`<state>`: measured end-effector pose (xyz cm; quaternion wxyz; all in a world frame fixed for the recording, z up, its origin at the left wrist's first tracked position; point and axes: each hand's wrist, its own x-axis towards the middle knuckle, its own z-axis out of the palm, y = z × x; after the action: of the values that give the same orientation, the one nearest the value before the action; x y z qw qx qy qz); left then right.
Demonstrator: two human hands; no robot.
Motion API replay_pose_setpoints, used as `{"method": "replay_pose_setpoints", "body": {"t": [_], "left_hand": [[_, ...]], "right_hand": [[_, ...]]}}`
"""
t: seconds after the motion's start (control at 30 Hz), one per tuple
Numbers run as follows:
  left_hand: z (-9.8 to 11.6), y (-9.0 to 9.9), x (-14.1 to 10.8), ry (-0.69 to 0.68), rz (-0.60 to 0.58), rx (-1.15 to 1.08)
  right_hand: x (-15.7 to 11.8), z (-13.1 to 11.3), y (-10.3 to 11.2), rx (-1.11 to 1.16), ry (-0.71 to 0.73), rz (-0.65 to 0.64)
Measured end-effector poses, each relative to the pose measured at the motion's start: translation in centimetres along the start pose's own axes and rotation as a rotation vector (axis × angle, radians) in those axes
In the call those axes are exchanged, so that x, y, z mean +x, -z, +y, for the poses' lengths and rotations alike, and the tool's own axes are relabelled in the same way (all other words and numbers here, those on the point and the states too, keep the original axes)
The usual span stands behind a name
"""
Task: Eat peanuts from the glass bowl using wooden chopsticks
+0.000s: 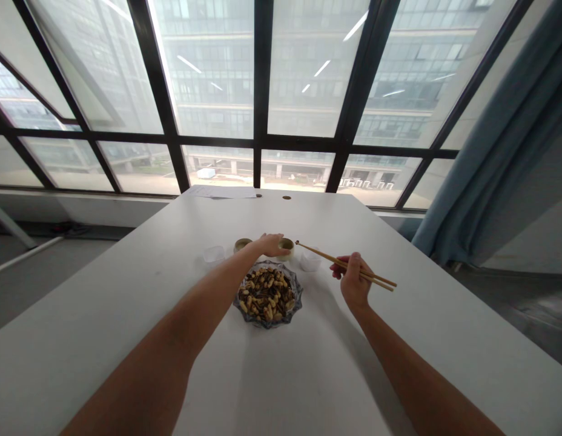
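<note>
My left hand point(271, 244) reaches past the glass bowl point(300, 297), with its fingers around the side of a small round open jar point(286, 257). A second small jar point(242, 244) stands to the left, partly behind my left forearm. In my right hand point(354, 278) is a pair of wooden chopsticks point(326, 255), pointing left. A small dark piece point(297, 242) shows at their tips, just right of the jar; its kind is too small to make out. Peanuts in the shell and dark, striped sunflower seeds point(266, 292) fill the scalloped bowl.
Clear plastic containers stand on either side of the jars, one at left point(214, 255) and one at right point(310, 260). Paper sheets point(224, 192) and two small round discs point(286, 197) lie at the white table's point(281, 393) far edge. A blue curtain point(485, 157) hangs at right.
</note>
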<state>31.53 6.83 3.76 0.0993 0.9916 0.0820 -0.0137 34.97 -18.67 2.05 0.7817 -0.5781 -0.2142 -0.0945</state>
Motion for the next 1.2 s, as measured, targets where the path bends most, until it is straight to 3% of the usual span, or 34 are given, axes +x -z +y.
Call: {"method": "replay_pose_setpoints", "body": {"t": [0.3,0.6,0.77,0.97,1.07,1.2], "left_hand": [[-0.9,0.1,-1.2,-0.261,0.178,0.041],[-0.7,0.3,-2.0,-0.241,0.175,0.054],[-0.8,0.5,-1.8,-0.162,0.144,0.043],[-0.9,0.7,-1.7,0.000,0.066,0.000],[-0.6,0.7,-2.5,0.017,0.076,0.017],[-1.3,0.9,-5.6,-0.011,0.274,0.016]], "right_hand": [[-0.6,0.3,0.3,-0.154,0.116,-0.163],[-1.4,0.7,-0.7,-0.302,0.139,-0.408],[-0.9,0.5,-0.6,-0.336,0.168,-0.368],[-0.2,-2.8,-1.0,-0.141,-0.004,-0.256],[-0.1,-4.4,-1.2,-0.103,-0.119,-0.373],[-0.7,-4.9,-1.6,-0.151,-0.278,-0.619]]}}
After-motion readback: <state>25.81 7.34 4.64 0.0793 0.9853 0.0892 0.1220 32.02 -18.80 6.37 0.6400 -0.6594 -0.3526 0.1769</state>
